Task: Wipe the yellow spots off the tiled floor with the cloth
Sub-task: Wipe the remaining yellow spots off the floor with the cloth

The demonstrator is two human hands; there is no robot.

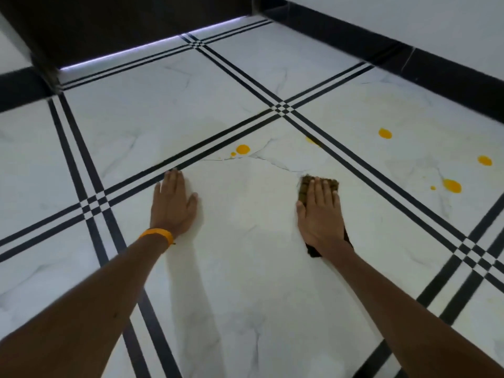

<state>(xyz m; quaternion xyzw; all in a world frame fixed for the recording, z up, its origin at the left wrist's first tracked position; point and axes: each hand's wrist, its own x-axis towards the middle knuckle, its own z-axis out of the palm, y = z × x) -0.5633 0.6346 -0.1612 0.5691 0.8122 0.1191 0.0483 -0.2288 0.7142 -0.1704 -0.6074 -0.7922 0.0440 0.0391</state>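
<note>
1. Glossy white marble-look tiled floor (245, 268) with black-striped seams. The left hand (174, 203) lies flat on it, fingers straight, just bracing, an orange wristband (156, 234) behind it.
2. Ahead and left of the wiping hand sits a round yellow spot (242, 149) with tiny droplets, untouched.
3. The right hand (319, 216) presses flat, fingers straight and together, on the coarse brown cloth (306, 186), which pokes out past the fingertips and wrist.
4. Off to that hand's right, three glossy yellow blobs (452, 186) wait. Most of the wiping looks undone.

white marbled tiled floor (245, 268) with black stripes, yellow spots (242, 149), brown cloth (305, 186), orange wristband (156, 234)
</note>
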